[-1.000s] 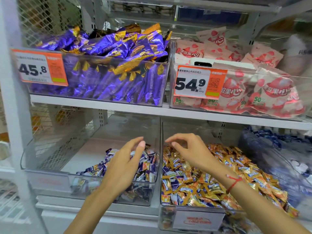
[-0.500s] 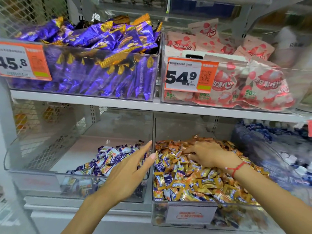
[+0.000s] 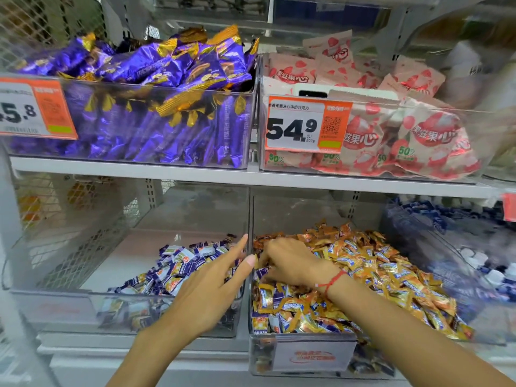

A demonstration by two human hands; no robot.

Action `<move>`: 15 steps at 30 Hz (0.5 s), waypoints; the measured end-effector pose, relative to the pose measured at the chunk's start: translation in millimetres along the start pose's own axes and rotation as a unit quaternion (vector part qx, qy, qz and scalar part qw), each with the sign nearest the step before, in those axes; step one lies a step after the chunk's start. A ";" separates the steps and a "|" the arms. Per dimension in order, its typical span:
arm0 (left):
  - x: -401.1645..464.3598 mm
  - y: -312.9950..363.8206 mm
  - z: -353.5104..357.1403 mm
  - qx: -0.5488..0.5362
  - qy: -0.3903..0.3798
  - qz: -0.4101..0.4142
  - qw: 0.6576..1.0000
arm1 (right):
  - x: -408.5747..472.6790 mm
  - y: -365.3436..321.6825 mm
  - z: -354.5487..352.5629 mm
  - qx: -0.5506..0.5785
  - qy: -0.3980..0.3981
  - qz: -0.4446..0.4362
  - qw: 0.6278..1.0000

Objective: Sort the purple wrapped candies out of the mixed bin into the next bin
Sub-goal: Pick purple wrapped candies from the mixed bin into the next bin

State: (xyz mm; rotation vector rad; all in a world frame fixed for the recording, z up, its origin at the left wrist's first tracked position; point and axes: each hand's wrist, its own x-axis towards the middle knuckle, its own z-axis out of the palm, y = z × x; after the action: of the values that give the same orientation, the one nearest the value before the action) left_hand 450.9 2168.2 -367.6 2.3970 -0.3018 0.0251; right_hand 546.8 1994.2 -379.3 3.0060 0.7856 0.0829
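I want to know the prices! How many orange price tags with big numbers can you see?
2. One price tag is on the purple snack bin, upper left, partly cut off. The other price tag, reading 54.9, is on the pink bag bin. More may be out of view.

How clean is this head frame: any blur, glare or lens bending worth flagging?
Head view: centre sharp, the 54.9 price tag readable; right edge smeared around the blue candies; glare on the clear bin fronts; the shelf bows from the wide lens; even light, no hard shadows.
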 end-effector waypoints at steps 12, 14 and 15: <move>6.8 -0.6 0.6 -0.058 0.163 0.096 0.980 | -58.7 14.9 -38.4 0.416 0.081 0.086 0.902; 8.1 1.3 2.4 -0.059 0.167 0.099 0.979 | -63.0 14.5 -42.2 0.415 0.077 0.092 0.902; 8.1 3.1 3.3 -0.062 0.166 0.099 0.979 | -63.7 15.4 -43.4 0.385 0.077 0.097 0.914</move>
State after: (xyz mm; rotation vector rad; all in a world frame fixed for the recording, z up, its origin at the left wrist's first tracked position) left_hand 457.9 2162.1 -367.2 2.1850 -0.3716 0.4782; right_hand 496.3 1950.4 -338.0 3.8687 0.6286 0.0154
